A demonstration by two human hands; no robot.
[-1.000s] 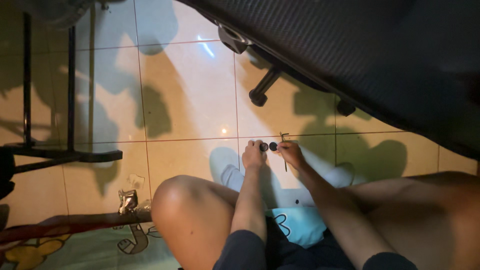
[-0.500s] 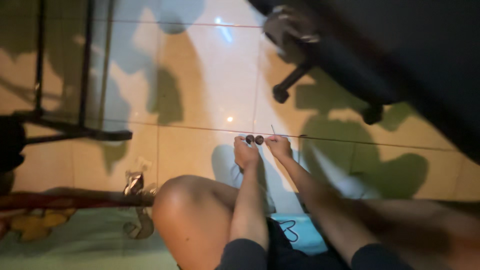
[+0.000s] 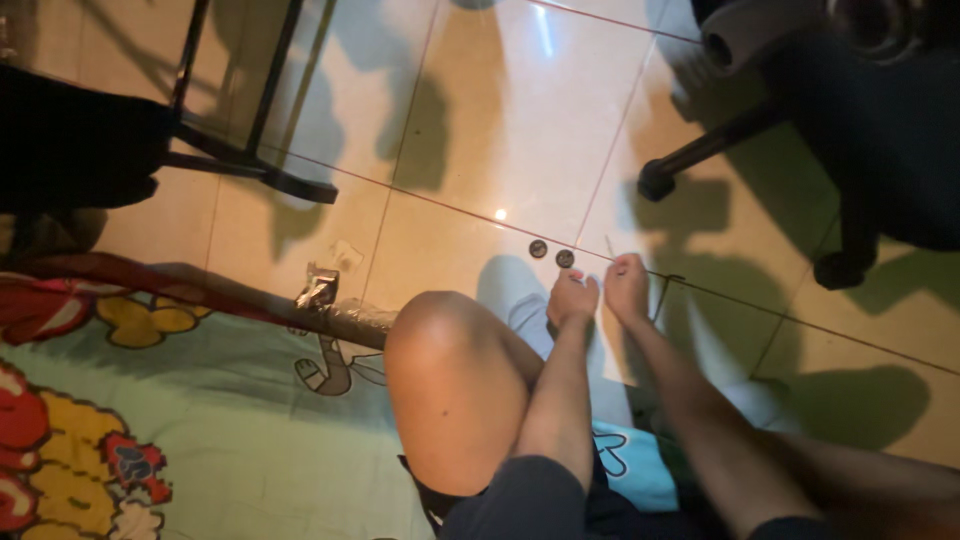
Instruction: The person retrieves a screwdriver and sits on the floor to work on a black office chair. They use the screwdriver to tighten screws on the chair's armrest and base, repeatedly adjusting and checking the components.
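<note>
I sit on the floor with one knee raised. My left hand [image 3: 572,297] and my right hand [image 3: 627,287] rest side by side on the tiled floor [image 3: 500,130], fingers curled, close to a pale cloth [image 3: 520,300] under them. Just beyond the fingertips lie two small dark round discs [image 3: 551,253] on the tile. A thin pale stick [image 3: 609,246] pokes up by my right hand; whether the hand grips it is unclear. A thin dark wire piece [image 3: 664,290] lies to the right of my right hand.
An office chair base with castors [image 3: 657,180] stands at the upper right. A black metal frame [image 3: 250,150] stands at the upper left. A cartoon-print mat [image 3: 150,420] covers the lower left, with a dark pole wrapped in foil [image 3: 320,300] along its edge.
The view has swung left and downward. Both hands have drawn back slightly from the two discs, which now lie apart from the fingertips.
</note>
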